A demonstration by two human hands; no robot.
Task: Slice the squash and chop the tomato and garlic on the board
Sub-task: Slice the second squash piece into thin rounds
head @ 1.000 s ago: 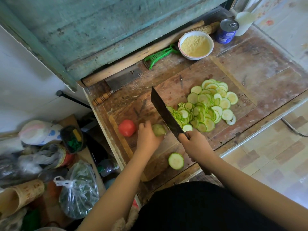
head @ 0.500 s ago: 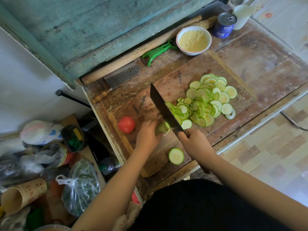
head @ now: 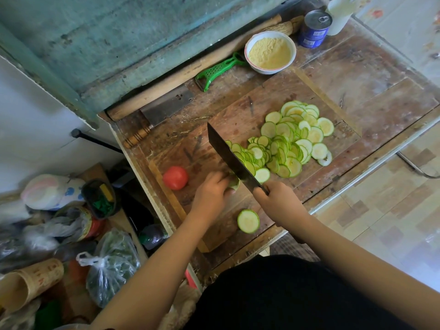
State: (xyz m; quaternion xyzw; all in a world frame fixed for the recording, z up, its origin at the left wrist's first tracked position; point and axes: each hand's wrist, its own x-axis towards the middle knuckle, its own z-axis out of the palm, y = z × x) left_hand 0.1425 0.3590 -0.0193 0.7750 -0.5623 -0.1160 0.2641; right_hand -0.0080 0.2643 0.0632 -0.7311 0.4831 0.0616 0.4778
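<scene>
Squash, a short pale-green stub (head: 234, 184), sits at the worn wooden board's (head: 283, 96) centre, pinched under the left hand's (head: 212, 190) curled fingers, while the right hand (head: 277, 201) wraps the dark cleaver (head: 229, 155) beside it. Slicing looks nearly finished; the last cuts call for tucked fingertips. Thin green-rimmed slices (head: 289, 141) crowd 2 o'clock, the round red tomato (head: 175, 177) waits at 9 o'clock near the edge, bare board lies between.

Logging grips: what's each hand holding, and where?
Right hand grips the cleaver by its handle; left hand holds the squash stub from above.
</scene>
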